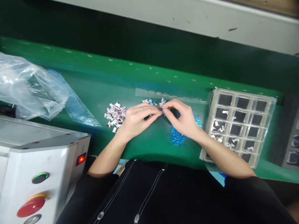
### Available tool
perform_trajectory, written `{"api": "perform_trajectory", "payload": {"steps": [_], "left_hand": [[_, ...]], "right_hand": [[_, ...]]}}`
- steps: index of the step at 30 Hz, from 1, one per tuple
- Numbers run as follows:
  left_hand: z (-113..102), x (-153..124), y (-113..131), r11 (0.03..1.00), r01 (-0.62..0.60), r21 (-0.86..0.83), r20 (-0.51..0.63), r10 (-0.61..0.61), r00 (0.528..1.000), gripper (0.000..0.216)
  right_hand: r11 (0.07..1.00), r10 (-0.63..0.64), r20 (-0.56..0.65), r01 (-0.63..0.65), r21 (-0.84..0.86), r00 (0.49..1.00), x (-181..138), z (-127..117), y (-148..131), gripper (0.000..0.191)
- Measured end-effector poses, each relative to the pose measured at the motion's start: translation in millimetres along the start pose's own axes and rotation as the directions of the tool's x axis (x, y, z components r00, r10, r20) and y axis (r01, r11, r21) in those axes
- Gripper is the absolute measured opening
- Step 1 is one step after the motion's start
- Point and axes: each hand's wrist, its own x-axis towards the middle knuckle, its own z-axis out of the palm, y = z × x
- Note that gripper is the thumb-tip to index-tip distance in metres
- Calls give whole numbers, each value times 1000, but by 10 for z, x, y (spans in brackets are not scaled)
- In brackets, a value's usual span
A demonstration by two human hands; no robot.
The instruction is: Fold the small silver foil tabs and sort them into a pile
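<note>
My left hand [141,118] and my right hand [181,115] meet fingertip to fingertip over the green table mat [144,146]. Each has thumb and forefinger pinched together, and what lies between them is too small to make out. Just beyond the fingertips is a loose group of small white pieces [163,101] with some blue bits. A heap of small white pieces with dark edges [116,115] lies beside my left hand. Under and beside my right hand spreads a pile of shiny blue film strips [177,137], partly covered by the hand.
At the right stands a clear compartment tray [268,124] with white pieces in several cells; my right forearm passes over its near edge. A white machine [58,161] with a red button [31,206] is at lower left. Behind it lies a plastic bag [35,87]. A clear strip [170,95] lies beyond my hands.
</note>
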Motion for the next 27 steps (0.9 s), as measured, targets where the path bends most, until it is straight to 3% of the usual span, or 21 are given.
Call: {"api": "perform_trajectory", "payload": {"steps": [10,13,16,21,24,27], "left_hand": [[-13,2,2,998,-1,-55,31,2,1000,12],[-55,17,9,997,27,-79,99,-19,995,8],[-201,55,-7,995,83,-58,126,-75,989,6],[-666,90,-108,936,247,252,78,-274,959,12],[-921,57,-184,850,315,422,83,-383,920,16],[-1055,4,-227,800,321,507,175,-460,870,23]], "right_hand": [[992,1,74,-10,124,997,-5,-27,90,28],[994,-46,94,36,99,995,3,-43,92,21],[995,-96,24,97,-27,995,19,-72,99,12],[963,-178,-114,149,-225,977,54,-107,153,12],[947,-237,-95,208,-246,967,72,-107,176,12],[943,-261,-69,239,-231,963,80,-100,169,10]]}}
